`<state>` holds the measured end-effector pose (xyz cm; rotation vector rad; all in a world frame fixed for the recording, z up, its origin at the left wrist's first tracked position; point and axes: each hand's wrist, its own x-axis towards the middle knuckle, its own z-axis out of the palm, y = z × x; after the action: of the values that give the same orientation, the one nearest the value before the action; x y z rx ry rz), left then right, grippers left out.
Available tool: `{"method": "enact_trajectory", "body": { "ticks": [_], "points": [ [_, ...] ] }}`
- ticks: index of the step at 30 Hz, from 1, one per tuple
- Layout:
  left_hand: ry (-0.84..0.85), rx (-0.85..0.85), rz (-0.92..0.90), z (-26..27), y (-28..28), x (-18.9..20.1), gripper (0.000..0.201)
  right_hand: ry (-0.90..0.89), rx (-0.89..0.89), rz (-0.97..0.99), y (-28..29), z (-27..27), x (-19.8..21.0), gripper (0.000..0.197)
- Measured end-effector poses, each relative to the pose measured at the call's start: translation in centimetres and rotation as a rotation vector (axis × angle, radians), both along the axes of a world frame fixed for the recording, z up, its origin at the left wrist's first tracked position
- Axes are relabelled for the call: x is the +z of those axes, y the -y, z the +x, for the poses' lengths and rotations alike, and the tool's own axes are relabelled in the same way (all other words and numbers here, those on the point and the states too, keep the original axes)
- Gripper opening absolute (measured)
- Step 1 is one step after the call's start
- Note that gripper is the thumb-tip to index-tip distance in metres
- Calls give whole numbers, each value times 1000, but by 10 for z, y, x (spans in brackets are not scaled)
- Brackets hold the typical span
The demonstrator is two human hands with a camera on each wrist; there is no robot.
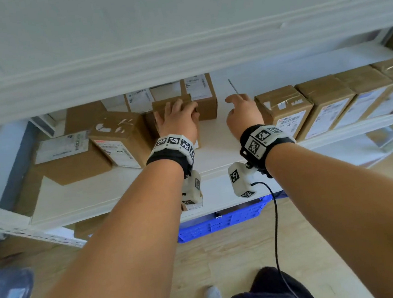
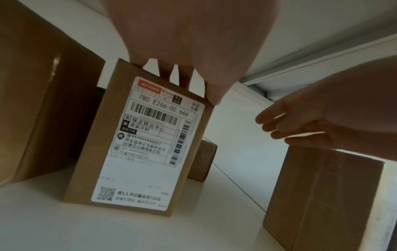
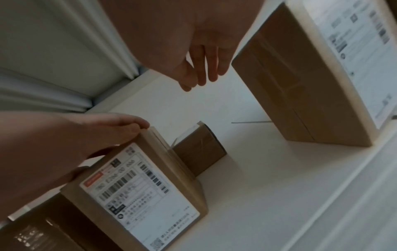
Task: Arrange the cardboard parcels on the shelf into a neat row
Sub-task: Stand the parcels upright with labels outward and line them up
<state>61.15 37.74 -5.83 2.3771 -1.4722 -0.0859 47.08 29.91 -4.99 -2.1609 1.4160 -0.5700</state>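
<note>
An upright cardboard parcel (image 1: 161, 106) with a white shipping label (image 2: 137, 152) stands mid-shelf. My left hand (image 1: 178, 117) grips its top: the fingers (image 2: 167, 74) curl over the top edge and the thumb presses the front right corner. In the right wrist view that parcel (image 3: 139, 195) sits at the lower left under my left hand (image 3: 96, 135). My right hand (image 1: 242, 111) hovers with relaxed fingers and holds nothing, in the gap between this parcel and the row's nearest parcel (image 1: 285, 115). Its fingers (image 3: 199, 74) touch nothing.
Several parcels (image 1: 352, 97) stand in a row along the right of the white shelf board (image 1: 214, 147). Jumbled parcels (image 1: 118, 136) lie at the left, and one (image 1: 202, 100) stands behind the held one. An upper shelf beam (image 1: 183, 62) hangs low. A blue crate (image 1: 221, 222) sits below.
</note>
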Motion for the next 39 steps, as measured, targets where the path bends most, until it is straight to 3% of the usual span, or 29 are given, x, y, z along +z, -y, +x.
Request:
{"method": "enact_trajectory", "body": {
  "ticks": [8, 12, 17, 21, 24, 28, 33, 39],
  "points": [
    [84, 97, -145, 26, -5, -11, 27, -114, 76, 9, 8, 43, -13, 46],
    [171, 149, -159, 34, 8, -20, 32, -167, 181, -19, 28, 67, -21, 56],
    [275, 206, -260, 43, 21, -31, 35, -384, 303, -68, 58, 96, -35, 77],
    [330, 228, -342, 47, 25, -38, 32, -434, 348, -73, 74, 113, -42, 69],
    [352, 247, -378, 48, 28, -41, 31, -481, 356, -77, 82, 122, -48, 74],
    [354, 253, -383, 47, 29, -42, 30, -504, 374, -125, 86, 123, -51, 81],
    [294, 236, -294, 44, 29, -36, 34, -460, 404, -106, 77, 108, -42, 73],
    [195, 151, -238, 40, 19, -27, 36, -473, 425, -72, 61, 79, -41, 84]
  ]
}}
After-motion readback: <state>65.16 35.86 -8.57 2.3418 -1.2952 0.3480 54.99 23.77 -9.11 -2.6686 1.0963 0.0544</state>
